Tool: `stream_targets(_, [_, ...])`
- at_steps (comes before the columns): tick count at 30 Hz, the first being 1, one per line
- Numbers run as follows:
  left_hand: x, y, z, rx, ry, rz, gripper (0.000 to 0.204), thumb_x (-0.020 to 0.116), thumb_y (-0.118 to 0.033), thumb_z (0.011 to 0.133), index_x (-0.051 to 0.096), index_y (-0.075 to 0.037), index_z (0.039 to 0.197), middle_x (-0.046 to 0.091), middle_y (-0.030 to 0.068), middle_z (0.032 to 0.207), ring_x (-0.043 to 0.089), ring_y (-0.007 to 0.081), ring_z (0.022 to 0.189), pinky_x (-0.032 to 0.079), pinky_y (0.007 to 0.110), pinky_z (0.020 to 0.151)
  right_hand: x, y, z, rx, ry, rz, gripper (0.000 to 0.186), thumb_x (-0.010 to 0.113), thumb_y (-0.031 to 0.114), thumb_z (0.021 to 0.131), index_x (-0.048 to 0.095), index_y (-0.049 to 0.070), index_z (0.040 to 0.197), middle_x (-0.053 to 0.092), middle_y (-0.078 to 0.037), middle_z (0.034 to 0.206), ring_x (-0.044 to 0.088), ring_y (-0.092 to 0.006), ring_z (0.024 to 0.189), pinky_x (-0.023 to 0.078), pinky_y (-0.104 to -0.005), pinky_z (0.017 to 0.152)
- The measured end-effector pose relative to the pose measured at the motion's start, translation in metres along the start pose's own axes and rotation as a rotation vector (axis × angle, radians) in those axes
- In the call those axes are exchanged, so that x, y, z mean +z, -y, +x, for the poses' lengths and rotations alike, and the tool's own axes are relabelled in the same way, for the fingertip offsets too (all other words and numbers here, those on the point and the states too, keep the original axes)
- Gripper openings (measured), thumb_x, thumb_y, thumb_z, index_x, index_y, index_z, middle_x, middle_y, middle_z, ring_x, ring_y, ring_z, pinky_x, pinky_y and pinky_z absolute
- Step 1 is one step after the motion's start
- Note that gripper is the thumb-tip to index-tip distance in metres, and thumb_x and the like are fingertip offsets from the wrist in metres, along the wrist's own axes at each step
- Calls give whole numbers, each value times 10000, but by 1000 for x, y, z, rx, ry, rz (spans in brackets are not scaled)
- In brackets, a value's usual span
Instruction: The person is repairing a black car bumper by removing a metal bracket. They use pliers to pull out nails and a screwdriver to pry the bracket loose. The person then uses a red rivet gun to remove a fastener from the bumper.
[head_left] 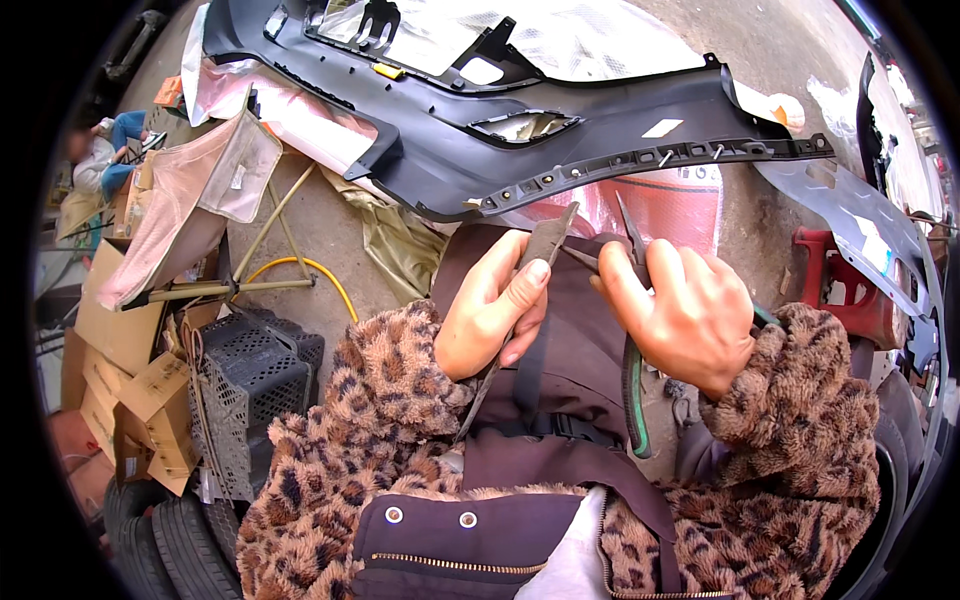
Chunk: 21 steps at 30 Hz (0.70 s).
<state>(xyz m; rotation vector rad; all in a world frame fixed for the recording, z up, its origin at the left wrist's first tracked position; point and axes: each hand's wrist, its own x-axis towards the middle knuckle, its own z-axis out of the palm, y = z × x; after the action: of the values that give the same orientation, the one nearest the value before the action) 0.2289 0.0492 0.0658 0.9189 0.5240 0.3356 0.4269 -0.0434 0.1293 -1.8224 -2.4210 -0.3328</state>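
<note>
My left hand [492, 308] is closed round a long, flat, dark grey strip [547, 240]. Its pointed upper end sticks up past my thumb, and its thin lower end runs down along my sleeve. In my right hand [690, 312] is a pair of pliers [634, 395] with green and black handles. Their two slim, dark jaws are spread apart, one pointing up and the other toward the strip. Whether that jaw touches the strip I cannot tell. Both hands are above my dark apron [575, 385]. Just beyond them lies a large black car bumper [430, 140].
Pink bubble wrap [690, 205] lies under the bumper. To the left are a folding stool [225, 175], a yellow hose [335, 280], a black plastic crate [250, 375], cardboard boxes [160, 405] and tyres [190, 545]. A red stool [850, 290] stands right. Another person sits far left.
</note>
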Motion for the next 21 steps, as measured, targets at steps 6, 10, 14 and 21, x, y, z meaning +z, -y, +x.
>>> stream_targets(6, [2,2,0,-16,8,65,352,467,-327,1073,425,-5,1208,432,16,643,350,80,387,311,225,374,11,-1,-4,693,295,1373,251,629,289,984,689,51,928,558,-85,639,476,-124,497,373,-301,453])
stream_targets(10, [3,7,-3,-44,52,98,346,474,-326,1072,426,-11,1207,426,-3,620,354,72,384,316,227,374,-4,-11,-10,1125,666,1926,343,571,381,1025,650,58,942,429,51,627,322,-26,469,197,-207,421])
stream_targets(14, [5,6,2,-49,50,94,358,440,-339,1078,416,-7,1211,431,38,660,359,92,389,299,219,376,13,0,-21,883,366,1654,293,598,319,1014,629,38,939,470,-29,604,416,-91,483,313,-299,425])
stream_targets(21, [3,9,3,-68,24,33,324,428,-355,1079,433,-44,1168,420,35,652,317,87,378,276,218,363,22,-15,-17,-198,-150,-246,319,613,225,744,661,53,1008,499,-18,686,505,-123,553,360,-264,473])
